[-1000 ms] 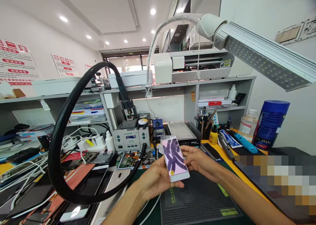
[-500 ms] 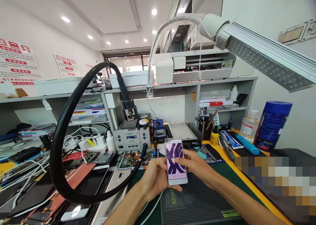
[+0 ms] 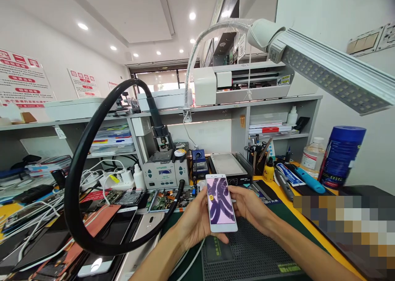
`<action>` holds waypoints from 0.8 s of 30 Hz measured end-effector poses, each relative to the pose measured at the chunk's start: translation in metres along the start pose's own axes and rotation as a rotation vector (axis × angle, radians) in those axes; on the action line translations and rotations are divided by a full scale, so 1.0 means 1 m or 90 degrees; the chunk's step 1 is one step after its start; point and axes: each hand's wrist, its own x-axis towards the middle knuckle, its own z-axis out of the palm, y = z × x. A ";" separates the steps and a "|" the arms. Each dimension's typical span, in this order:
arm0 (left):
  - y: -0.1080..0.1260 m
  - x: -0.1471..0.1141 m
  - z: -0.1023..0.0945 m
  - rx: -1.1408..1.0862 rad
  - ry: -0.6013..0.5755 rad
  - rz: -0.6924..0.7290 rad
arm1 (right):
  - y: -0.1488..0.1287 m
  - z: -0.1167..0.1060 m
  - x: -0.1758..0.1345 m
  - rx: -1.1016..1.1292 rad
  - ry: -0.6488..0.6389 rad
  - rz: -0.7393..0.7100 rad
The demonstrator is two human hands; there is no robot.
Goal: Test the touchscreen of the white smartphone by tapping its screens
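Observation:
A white smartphone (image 3: 221, 203) is held upright above the work mat, its lit screen showing dark purple strokes on pale pink and a small yellow spot near the left edge. My left hand (image 3: 195, 221) is closed round the phone's left side, with fingers behind it and a fingertip showing below its bottom edge. At the right edge, my right hand (image 3: 251, 209) grips the phone too, thumb along the side and other fingers partly hidden behind it. Below lies a black perforated mat (image 3: 256, 252). A white cable (image 3: 193, 260) runs beneath my left hand.
A thick black hose (image 3: 69, 190) loops at left from a hot air station (image 3: 165, 174). Several phones and parts (image 3: 101, 248) crowd the left side. A lamp (image 3: 327, 71) hangs overhead. At right stand a yellow bottle (image 3: 268, 170), a clear bottle (image 3: 311, 155) and a blue canister (image 3: 341, 157).
My right thumb has moved off the screen to the phone's right edge. The yellow spot now shows farther left on the display, and the dark strokes look different.

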 end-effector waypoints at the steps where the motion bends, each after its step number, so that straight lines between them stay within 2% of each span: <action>1: 0.001 0.000 0.000 -0.016 -0.013 -0.006 | 0.000 -0.001 0.000 0.005 -0.002 0.004; 9: 0.004 0.000 -0.001 -0.024 -0.032 -0.011 | 0.002 -0.001 0.002 0.010 -0.002 0.004; 15: 0.002 0.000 -0.003 -0.007 -0.025 -0.004 | -0.002 0.004 -0.003 -0.037 -0.003 -0.031; 24: 0.004 -0.005 0.004 -0.020 0.004 0.019 | -0.004 0.008 -0.006 -0.113 -0.057 -0.087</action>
